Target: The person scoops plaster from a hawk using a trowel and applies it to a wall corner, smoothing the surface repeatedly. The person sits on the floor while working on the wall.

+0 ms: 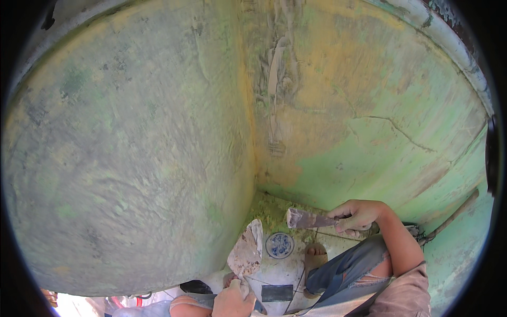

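Observation:
My left hand (234, 301), low in the middle, is closed round the handle of a trowel (246, 251). The broad trowel blade points up and is smeared with pale, crumbly plaster. At the right, my right hand (359, 215) grips a putty knife (311, 219) in front of the wall, its narrow blade pointing left with grey residue on it. Neither blade touches the walls as far as I can see. Behind the tools, a green and yellow right wall (327, 116) meets a greyish left wall (132, 158) in a corner, with a rough filler streak (273, 74) beside it.
A crack (393, 124) runs across the right wall. On the tiled floor lie a round blue-and-white piece (280, 245) and a dark rectangle (277, 293). My bare foot (316, 256) rests close by. A stick (451, 216) leans at the right; a black object (196, 287) sits lower left.

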Available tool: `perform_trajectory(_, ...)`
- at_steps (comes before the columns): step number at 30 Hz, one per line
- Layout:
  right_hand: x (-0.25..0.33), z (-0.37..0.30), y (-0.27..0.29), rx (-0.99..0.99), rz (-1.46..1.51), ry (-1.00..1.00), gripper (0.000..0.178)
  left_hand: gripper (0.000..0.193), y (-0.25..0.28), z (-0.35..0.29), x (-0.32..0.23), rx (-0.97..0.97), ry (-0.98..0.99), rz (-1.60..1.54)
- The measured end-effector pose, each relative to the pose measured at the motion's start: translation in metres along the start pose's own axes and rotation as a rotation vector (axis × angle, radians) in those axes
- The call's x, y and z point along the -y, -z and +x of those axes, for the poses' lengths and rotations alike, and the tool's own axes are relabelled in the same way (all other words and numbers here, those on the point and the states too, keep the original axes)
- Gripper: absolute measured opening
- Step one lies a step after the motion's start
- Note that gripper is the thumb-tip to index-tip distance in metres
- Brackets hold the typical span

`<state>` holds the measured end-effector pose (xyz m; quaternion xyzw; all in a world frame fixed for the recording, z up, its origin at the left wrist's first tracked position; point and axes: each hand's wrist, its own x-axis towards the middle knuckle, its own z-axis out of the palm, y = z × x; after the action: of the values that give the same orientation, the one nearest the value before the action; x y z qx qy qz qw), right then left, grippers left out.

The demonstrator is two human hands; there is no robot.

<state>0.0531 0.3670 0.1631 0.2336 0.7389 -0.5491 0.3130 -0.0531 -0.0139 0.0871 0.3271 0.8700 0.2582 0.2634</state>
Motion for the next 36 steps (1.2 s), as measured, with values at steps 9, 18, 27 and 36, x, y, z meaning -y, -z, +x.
perform_trajectory(9, -0.002, -0.003, 0.0, -0.012, 0.003, 0.033, 0.046, 0.039, -0.001, 0.0, 0.001, -0.014, -0.031, 0.01)
perform_trajectory(18, 0.01, -0.007, -0.005, -0.073, 0.048, 0.023, 0.042, 0.04, 0.011, -0.003, -0.009, 0.035, 0.065, -0.047)
perform_trajectory(27, 0.015, -0.013, -0.015, -0.222, 0.165, 0.229, 0.04, 0.04, 0.006, -0.006, 0.003, -0.023, -0.118, -0.039)
perform_trajectory(36, 0.012, -0.009, -0.015, -0.265, 0.238, 0.286, 0.042, 0.042, 0.019, -0.009, -0.014, 0.007, -0.041, -0.047)
